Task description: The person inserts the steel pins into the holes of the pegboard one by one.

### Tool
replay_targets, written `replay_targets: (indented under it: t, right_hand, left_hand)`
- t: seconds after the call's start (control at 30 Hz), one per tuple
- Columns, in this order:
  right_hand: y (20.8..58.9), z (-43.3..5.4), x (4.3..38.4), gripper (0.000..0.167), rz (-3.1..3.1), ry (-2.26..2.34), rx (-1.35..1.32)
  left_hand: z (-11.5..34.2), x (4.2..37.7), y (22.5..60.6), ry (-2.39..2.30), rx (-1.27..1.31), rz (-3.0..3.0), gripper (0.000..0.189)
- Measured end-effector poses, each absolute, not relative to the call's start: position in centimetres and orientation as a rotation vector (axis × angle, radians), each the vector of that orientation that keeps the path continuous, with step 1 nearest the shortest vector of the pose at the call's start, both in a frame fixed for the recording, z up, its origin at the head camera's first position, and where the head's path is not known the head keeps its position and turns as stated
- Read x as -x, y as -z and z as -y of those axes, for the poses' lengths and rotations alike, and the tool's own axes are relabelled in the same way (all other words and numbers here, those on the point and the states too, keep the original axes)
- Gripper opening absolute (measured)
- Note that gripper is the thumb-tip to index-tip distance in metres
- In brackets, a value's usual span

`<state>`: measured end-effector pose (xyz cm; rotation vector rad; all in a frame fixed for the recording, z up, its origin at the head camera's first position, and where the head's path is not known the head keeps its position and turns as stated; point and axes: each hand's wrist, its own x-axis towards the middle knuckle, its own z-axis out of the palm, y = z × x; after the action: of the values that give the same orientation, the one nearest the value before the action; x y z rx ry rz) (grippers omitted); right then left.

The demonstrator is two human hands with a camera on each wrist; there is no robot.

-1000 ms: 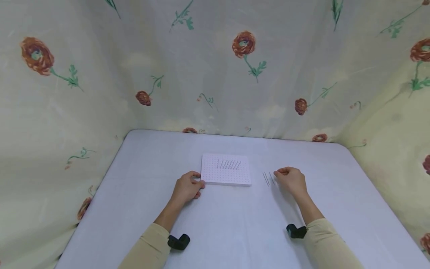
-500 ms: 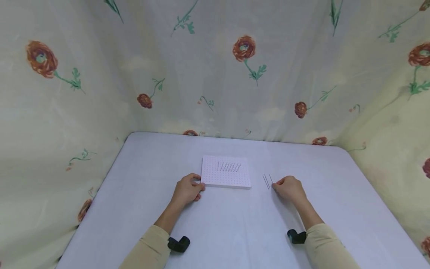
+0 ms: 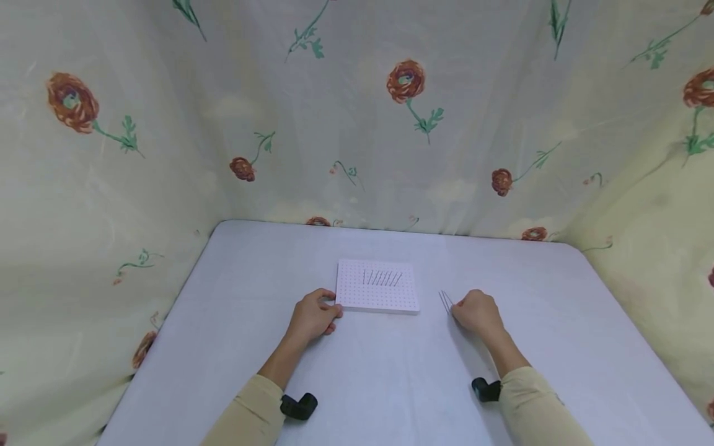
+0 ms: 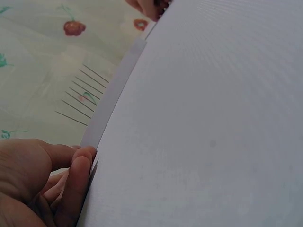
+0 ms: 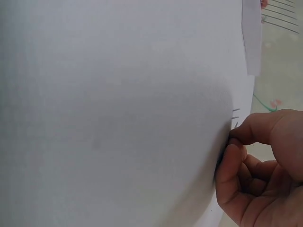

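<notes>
A white pegboard (image 3: 379,301) lies on the white-covered table, with a row of several thin dark pins (image 3: 382,277) standing in its holes. My left hand (image 3: 313,314) holds the board's near left corner between thumb and fingers. In the left wrist view the standing pins (image 4: 78,97) rise beyond the board's side edge (image 4: 116,90). To the right of the board, my right hand (image 3: 477,311) pinches one thin pin (image 5: 236,125) at the tabletop, mostly hidden by the fingertips. Beside it lie two loose pins (image 3: 443,301).
The white tabletop (image 3: 379,384) stretches around the board and ends at a rounded far edge. Flower-printed curtains (image 3: 312,124) hang behind it and at both sides. A black wrist-worn device (image 3: 298,406) sits at each sleeve cuff.
My right hand has moved toward me along the rightmost loose pin and now pinches it, its far end tilted toward the other two. The left hand still holds the pegboard's corner.
</notes>
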<state>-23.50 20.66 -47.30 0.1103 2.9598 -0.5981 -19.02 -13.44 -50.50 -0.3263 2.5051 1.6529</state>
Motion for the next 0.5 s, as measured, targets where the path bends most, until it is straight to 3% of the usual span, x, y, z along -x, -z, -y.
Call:
replay_targets:
  t: [0.5]
  right_hand:
    - [48.6, -20.7, 24.3, 0.027, -2.967, 0.516, -0.016]
  left_hand:
    - [13.2, 18.7, 49.9, -1.634, 0.355, -2.496, 0.031]
